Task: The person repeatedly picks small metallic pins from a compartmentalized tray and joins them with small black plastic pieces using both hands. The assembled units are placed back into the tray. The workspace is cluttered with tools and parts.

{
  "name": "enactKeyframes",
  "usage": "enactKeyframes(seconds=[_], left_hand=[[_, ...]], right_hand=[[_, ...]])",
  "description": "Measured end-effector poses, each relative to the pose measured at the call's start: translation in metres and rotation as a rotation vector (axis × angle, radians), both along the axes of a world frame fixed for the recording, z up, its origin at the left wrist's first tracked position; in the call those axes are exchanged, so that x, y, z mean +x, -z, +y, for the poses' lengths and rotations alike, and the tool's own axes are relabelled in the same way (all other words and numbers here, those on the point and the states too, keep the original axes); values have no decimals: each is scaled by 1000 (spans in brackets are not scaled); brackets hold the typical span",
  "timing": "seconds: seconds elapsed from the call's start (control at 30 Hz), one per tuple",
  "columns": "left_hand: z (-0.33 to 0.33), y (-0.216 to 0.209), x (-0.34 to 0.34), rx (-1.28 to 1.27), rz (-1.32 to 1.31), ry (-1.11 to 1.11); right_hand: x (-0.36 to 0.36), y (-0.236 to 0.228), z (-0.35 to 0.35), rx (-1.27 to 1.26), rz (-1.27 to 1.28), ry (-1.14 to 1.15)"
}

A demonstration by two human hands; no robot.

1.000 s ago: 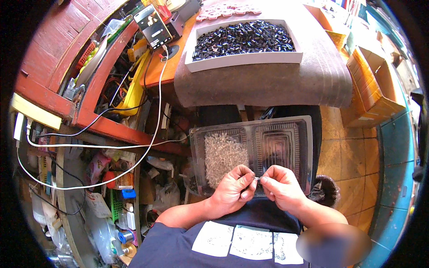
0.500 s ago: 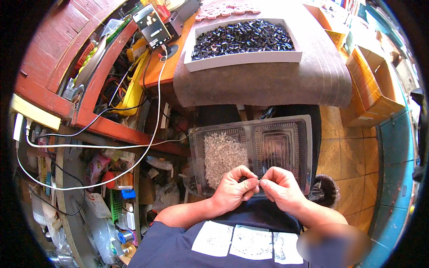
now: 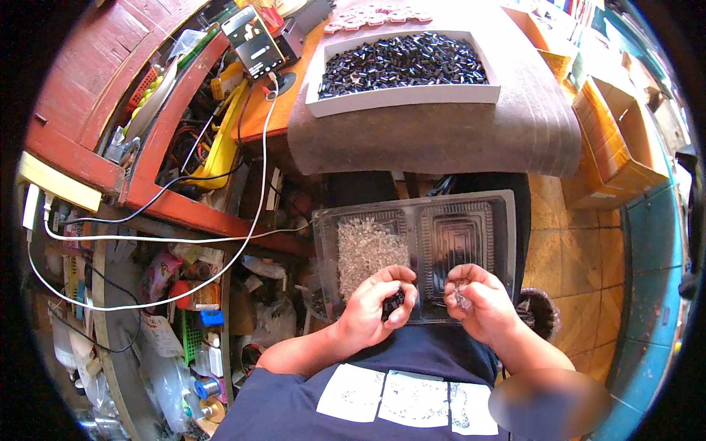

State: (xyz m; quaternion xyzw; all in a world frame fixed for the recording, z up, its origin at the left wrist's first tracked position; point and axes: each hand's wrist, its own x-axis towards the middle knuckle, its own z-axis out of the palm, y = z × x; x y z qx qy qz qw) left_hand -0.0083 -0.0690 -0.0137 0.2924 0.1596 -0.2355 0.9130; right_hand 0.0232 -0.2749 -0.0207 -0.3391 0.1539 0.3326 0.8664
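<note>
My left hand (image 3: 362, 314) is curled around several small black parts (image 3: 393, 303), dark against the palm. A short gap away, my right hand (image 3: 485, 309) is closed on small clear plastic pieces (image 3: 462, 297) between thumb and fingers. Both hands hover over the near side of a clear two-part plastic tray (image 3: 413, 239) on my lap. A heap of tiny clear pieces (image 3: 368, 246) fills its left compartment, while the right one shows its ribbed bottom. Beyond it, a shallow white box (image 3: 412, 100) full of small black tube-like parts (image 3: 404, 65) stands on the table.
A grey-brown cloth (image 3: 441, 140) drapes over the table edge. Left of it stand a lit phone (image 3: 252, 42) and a white cable (image 3: 259, 198) hanging in a loop. Cardboard boxes (image 3: 614, 147) stand at the right; a bin (image 3: 540, 312) sits beside my right forearm.
My hands have moved apart from a fingertip-to-fingertip pinch. The left has turned so the black parts in it show; the right has shifted right, with clear pieces now visible in its fingers.
</note>
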Motion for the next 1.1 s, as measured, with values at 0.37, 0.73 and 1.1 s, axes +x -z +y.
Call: enactKeyframes(seconds=[0.37, 0.73, 1.1], left_hand=[[-3, 2, -6, -69, -68, 97], [-1, 6, -9, -225, -109, 158], [-3, 2, -10, -90, -231, 190]], right_hand=[[-1, -1, 1, 69, -122, -129], [-3, 5, 5, 89, -71, -71], [-2, -6, 4, 57, -67, -117]])
